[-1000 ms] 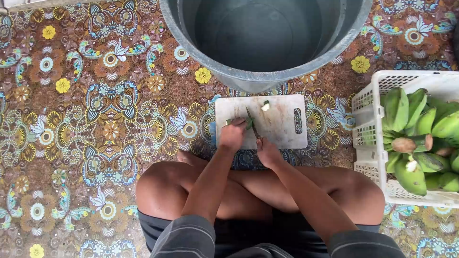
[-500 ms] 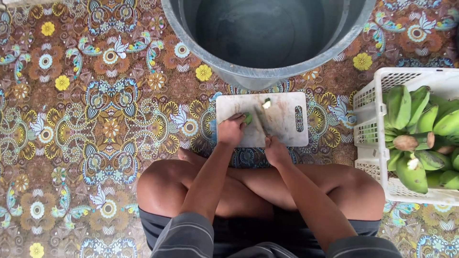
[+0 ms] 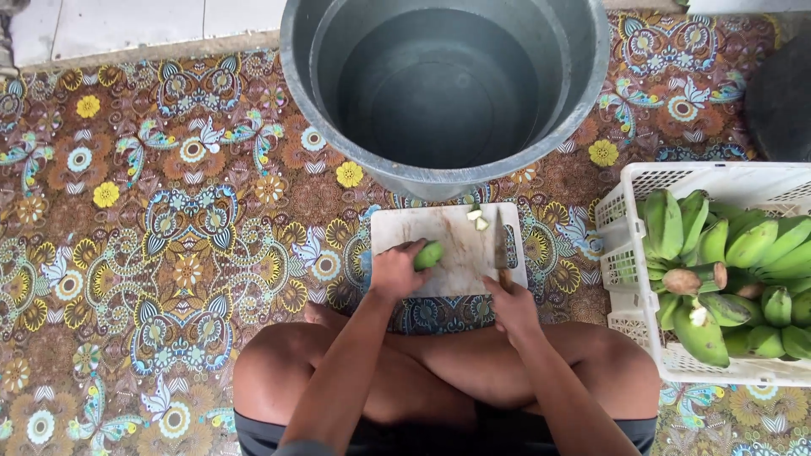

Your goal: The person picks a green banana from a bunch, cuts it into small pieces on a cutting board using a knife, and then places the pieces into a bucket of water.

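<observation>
I sit cross-legged on a patterned mat with a white cutting board in front of my legs. My left hand grips a small green banana lying on the board's left half. My right hand holds a knife by its handle, the blade pointing away along the board's right side. Two small cut green pieces lie near the board's far edge.
A large grey tub holding water stands just beyond the board. A white plastic basket of green bananas sits at my right. A dark round object lies at the far right. Pale tiles border the mat at the top.
The knife has swung from the board's middle, beside the banana, over to the right side. My left hand still holds the banana on the board.
</observation>
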